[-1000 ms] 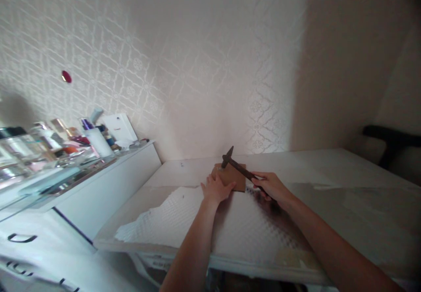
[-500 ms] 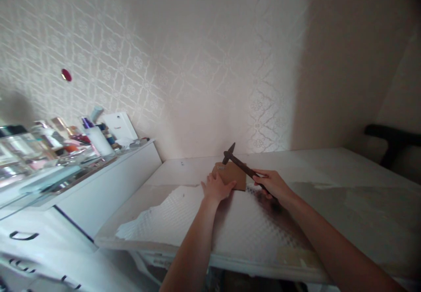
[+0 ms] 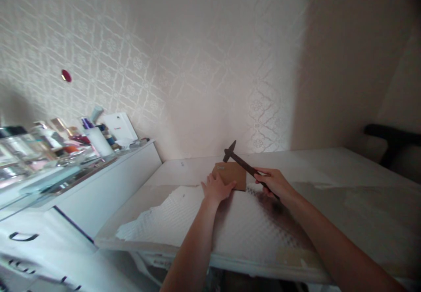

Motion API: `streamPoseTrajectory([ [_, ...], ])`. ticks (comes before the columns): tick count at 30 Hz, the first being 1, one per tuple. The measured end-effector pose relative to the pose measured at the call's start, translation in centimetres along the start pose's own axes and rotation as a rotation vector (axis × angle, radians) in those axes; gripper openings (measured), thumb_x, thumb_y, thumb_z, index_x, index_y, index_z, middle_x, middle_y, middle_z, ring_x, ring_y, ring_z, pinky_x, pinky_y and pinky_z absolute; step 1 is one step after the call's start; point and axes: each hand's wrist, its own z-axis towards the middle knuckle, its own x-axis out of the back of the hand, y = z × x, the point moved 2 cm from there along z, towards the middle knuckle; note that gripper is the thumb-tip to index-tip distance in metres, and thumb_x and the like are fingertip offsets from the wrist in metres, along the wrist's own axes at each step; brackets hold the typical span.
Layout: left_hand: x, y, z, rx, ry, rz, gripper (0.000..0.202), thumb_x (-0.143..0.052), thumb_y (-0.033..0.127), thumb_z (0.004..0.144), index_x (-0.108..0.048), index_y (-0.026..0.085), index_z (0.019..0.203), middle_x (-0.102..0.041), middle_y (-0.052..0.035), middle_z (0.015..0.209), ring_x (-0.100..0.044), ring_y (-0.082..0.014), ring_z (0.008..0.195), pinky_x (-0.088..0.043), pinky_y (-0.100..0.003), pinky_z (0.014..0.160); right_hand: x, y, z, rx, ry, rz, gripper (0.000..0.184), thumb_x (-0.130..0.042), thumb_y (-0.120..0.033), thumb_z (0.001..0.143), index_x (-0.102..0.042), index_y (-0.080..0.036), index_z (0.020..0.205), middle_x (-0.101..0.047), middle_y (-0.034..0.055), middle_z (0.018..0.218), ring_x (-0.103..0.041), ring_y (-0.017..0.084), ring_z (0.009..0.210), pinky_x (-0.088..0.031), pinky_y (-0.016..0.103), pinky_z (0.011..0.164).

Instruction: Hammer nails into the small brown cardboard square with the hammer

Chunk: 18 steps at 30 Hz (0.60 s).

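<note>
The right hand point(image 3: 274, 182) is closed around the handle end of the hammer point(image 3: 243, 164). The hammer head stands above the board point(image 3: 234, 176), just beyond the left hand point(image 3: 217, 189). That hand lies flat, fingers spread, on the board's near left edge. The board rests on the table point(image 3: 345, 169), between the hands.

- Hammer: probably rigid and head-heavy. Grip low on the handle.
- Board: probably stiff, light and liable to slide. Press it flat.

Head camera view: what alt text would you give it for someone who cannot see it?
A person's right hand holds a dark hammer above a brown board, which the left hand steadies on a white table against a patterned wall. A textured white mat lies under the forearms; a cluttered white cabinet stands at left.
</note>
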Motion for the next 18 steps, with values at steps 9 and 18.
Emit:
streamPoseTrajectory([
  [9, 0.5, 0.6, -0.9, -0.026, -0.018, 0.020, 0.088, -0.034, 0.071, 0.077, -0.030, 0.010, 0.139, -0.029, -0.0235, 0.143, -0.020, -0.0343, 0.134, -0.014, -0.056, 0.105, 2.4, -0.8, -0.8, 0.150, 0.434, -0.897, 0.037, -0.048, -0.030, 0.083, -0.063, -0.028, 0.117, -0.069, 0.0100, 0.088, -0.065, 0.026, 0.079, -0.047, 0.032, 0.065],
  [18, 1.1, 1.4, -1.9, -0.087, 0.102, 0.076, 0.063, -0.037, 0.062, 0.084, -0.060, 0.010, 0.111, -0.054, -0.0230, 0.121, -0.041, -0.0357, 0.122, -0.019, -0.057, 0.103, 2.2, 0.0, -0.5, 0.078, 0.404, -1.161, 0.041, -0.041, -0.022, 0.085, -0.058, -0.022, 0.123, -0.064, 0.0152, 0.100, -0.064, 0.027, 0.082, -0.048, 0.034, 0.065],
])
